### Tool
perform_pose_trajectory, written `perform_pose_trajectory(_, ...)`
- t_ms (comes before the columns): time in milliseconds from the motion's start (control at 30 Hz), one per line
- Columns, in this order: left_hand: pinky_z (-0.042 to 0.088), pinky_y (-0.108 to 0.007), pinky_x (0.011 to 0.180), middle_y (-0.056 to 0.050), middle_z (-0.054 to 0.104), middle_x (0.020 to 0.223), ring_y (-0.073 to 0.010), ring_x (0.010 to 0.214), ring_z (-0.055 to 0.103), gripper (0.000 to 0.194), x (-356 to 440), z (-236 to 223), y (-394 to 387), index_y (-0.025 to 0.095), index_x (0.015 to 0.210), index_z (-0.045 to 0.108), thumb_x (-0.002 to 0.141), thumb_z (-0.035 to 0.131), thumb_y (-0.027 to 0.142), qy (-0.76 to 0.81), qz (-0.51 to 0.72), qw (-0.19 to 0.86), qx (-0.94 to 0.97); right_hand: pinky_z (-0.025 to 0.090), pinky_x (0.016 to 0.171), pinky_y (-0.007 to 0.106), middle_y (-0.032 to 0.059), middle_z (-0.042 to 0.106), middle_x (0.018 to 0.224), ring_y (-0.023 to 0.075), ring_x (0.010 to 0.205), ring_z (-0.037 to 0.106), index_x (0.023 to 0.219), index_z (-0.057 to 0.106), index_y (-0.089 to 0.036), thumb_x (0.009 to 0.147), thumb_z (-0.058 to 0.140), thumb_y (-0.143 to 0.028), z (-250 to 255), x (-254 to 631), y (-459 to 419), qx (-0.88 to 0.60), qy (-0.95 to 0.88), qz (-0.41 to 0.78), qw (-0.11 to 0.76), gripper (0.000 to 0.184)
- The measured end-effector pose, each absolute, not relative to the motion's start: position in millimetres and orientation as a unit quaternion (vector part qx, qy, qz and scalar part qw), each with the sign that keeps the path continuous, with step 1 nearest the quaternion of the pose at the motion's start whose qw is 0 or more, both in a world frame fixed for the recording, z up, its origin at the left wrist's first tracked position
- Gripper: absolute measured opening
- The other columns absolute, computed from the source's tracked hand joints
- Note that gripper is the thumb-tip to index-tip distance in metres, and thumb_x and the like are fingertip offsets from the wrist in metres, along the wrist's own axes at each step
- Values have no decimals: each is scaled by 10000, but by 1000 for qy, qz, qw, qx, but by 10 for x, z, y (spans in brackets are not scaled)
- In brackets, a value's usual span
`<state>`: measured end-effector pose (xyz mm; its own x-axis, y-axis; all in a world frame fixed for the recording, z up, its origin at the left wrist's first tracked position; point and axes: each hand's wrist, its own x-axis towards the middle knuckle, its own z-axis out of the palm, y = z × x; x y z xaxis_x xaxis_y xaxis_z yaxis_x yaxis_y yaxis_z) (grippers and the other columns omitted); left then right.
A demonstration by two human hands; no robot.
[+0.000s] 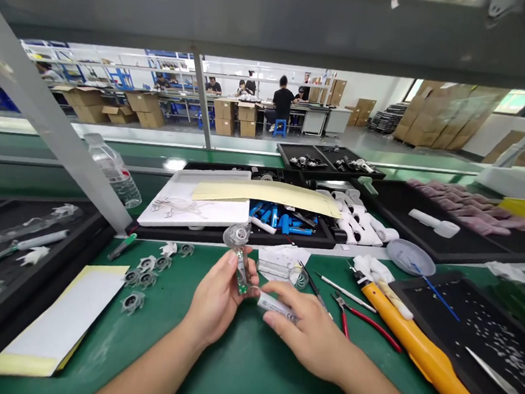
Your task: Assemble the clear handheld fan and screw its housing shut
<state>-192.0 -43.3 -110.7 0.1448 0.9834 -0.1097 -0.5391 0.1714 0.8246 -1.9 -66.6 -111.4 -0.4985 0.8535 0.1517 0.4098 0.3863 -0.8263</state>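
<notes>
My left hand (217, 296) is closed around a small fan assembly (239, 235) with a round transparent head and a green circuit board running down between the fingers. Part of the board is hidden by the fingers. In my right hand (310, 330) is a grey-white cylindrical battery (275, 307) with print on its side, pinched between thumb and fingers. Its left end is near the lower end of the board; whether a wire joins them I cannot tell. Behind the hands lies a transparent plastic tube (278, 272), beside a white paper (285, 255).
Red-handled pliers (371, 323), a yellow electric screwdriver (419, 345) and tweezers (498, 383) lie right. Several fan wheels (145, 272) and a paper stack (61, 320) are left. Behind stand a white tray (171, 192), blue batteries (283, 219) and white housings (361, 224). A shelf (278, 20) hangs overhead.
</notes>
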Motion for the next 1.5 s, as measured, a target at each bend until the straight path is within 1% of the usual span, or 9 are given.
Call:
perform_pose_trajectory(167, 542, -241, 399, -50, 625, 889, -173, 677, 593, 371, -1896, -1095, -455, 174, 1159, 602, 889, 723, 397, 356, 508, 694, 366, 477, 800, 246, 0, 743, 977, 151, 871, 657, 1015, 702, -247, 895, 662, -265, -1135, -5, -689, -353, -658, 501, 438, 127)
perform_pose_trajectory(333, 581, -276, 426, -54, 653, 931, -149, 620, 592, 320, -1869, -1112, -487, 190, 1119, 614, 906, 686, 418, 347, 462, 715, 393, 388, 520, 219, -15, 648, 684, 106, 545, 508, 974, 672, -196, 869, 634, -392, -1109, -16, -691, -344, -605, 564, 445, 225)
perform_pose_trajectory(433, 586, -281, 440, -67, 669, 977, -155, 618, 624, 302, -1863, -1140, -507, 192, 1089, 615, 907, 684, 423, 342, 431, 724, 415, 349, 471, 205, -57, 540, 541, 87, 456, 419, 868, 612, -188, 873, 599, -386, -1075, -23, -689, -352, -588, 586, 431, 198)
perform_pose_trajectory(567, 571, -255, 475, -43, 666, 824, -148, 546, 645, 265, -1841, -1151, -546, 173, 994, 613, 921, 680, 419, 338, 383, 731, 452, 455, 544, 225, -19, 626, 584, 120, 528, 573, 699, 520, -207, 893, 557, -340, -1084, -53, -693, -387, -605, 548, 429, 238)
perform_pose_trajectory(667, 584, -256, 516, -25, 639, 746, -161, 577, 663, 240, -1819, -1141, -564, 171, 1021, 608, 927, 685, 378, 333, 352, 738, 470, 456, 565, 215, -42, 649, 579, 117, 533, 595, 767, 557, -217, 883, 550, -246, -1115, -71, -701, -431, -636, 461, 443, 120)
perform_pose_trajectory(800, 610, -275, 538, -16, 617, 824, -168, 657, 667, 266, -1803, -1148, -563, 194, 1072, 597, 884, 734, 324, 324, 340, 748, 469, 470, 631, 243, -36, 687, 640, 128, 563, 604, 1040, 696, -226, 858, 548, -203, -1145, -76, -704, -459, -687, 334, 453, 236)
perform_pose_trajectory(933, 621, -297, 574, -26, 636, 873, -180, 653, 699, 308, -1806, -1168, -555, 199, 1106, 596, 856, 756, 280, 321, 337, 756, 460, 495, 633, 262, 15, 755, 769, 144, 595, 637, 1125, 735, -200, 866, 510, -185, -1178, -87, -705, -463, -718, 265, 447, 343)
perform_pose_trajectory(1167, 630, -305, 595, -61, 667, 970, -184, 675, 711, 332, -1808, -1185, -571, 197, 1098, 610, 832, 788, 283, 312, 345, 769, 439, 569, 738, 300, 51, 803, 920, 198, 802, 753, 1089, 765, -200, 916, 489, -182, -1227, -111, -691, -450, -739, 234, 444, 326)
perform_pose_trajectory(1500, 602, -314, 632, -90, 645, 1140, -236, 895, 700, 253, -1810, -1163, -601, 236, 1169, 616, 940, 648, 337, 281, 398, 773, 407, 534, 596, 201, -12, 670, 727, 118, 613, 652, 960, 610, -219, 916, 465, -167, -1201, -127, -767, -430, -715, 229, 500, 160)
